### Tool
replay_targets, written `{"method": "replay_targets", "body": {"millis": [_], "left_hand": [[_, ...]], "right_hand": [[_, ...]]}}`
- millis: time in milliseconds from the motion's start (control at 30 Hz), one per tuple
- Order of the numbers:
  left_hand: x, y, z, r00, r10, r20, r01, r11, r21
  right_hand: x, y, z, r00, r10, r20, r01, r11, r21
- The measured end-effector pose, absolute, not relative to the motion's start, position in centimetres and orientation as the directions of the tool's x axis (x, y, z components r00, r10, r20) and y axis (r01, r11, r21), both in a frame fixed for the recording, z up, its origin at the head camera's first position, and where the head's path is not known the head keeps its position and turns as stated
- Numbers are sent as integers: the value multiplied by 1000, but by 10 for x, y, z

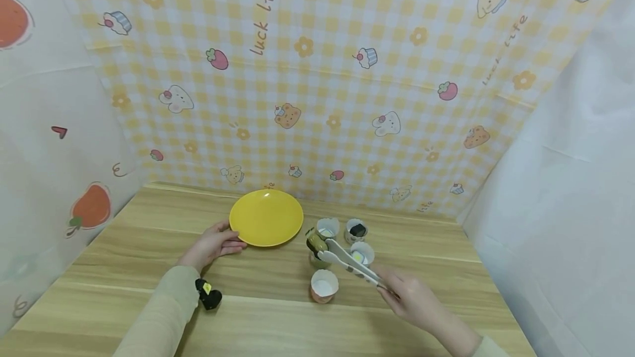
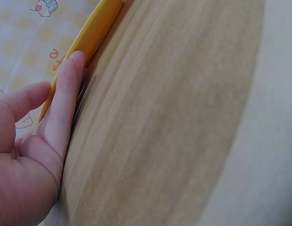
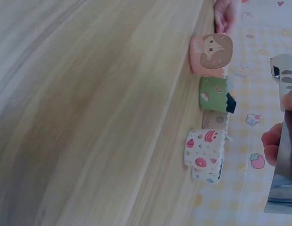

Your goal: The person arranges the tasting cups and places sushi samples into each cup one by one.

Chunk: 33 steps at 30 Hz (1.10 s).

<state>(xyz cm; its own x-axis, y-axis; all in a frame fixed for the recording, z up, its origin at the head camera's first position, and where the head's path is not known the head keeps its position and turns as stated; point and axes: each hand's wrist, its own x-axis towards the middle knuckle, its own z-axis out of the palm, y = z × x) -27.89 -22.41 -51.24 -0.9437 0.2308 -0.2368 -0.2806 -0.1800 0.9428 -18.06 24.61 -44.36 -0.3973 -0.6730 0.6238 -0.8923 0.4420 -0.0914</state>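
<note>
My left hand (image 1: 218, 244) pinches the near left rim of a round yellow plate (image 1: 268, 217), thumb over the edge and fingers beneath; the left wrist view shows the plate (image 2: 96, 30) tilted. My right hand (image 1: 409, 296) grips white tongs (image 1: 354, 267) with grey marks, pointing left over the paper cups. An olive-green piece with dark parts (image 1: 316, 242) shows at the tongs' tips, over the green cup (image 1: 319, 260); whether the tips clamp it I cannot tell. In the right wrist view a dark piece sticks out of the green cup (image 3: 213, 94).
Nearest me stands a pink cup (image 1: 324, 286) with a white inside. Behind are a cup with a black piece (image 1: 357, 230), another holding a yellow and white piece (image 1: 358, 258), and a pale cup (image 1: 327, 227). A patterned cloth (image 1: 307, 87) hangs behind the wooden table (image 1: 268, 324).
</note>
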Motion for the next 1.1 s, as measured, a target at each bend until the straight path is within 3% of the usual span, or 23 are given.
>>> {"method": "replay_targets", "body": {"millis": [267,833,1100], "left_hand": [[-279,-225,-512,-947,225,-227,-270,-183,945],[-279,-225,-512,-946,229,-228,-275,-198,941],[-279,-224,-512,-946,238,-222,-270,-196,943]], "right_hand": [[-177,258,-443,-369,-685,628,-890,455,-28],[-168,275,-446,-355,-724,592,-914,402,-56],[-162,280,-447,-404,-737,543,-900,425,-92]]}}
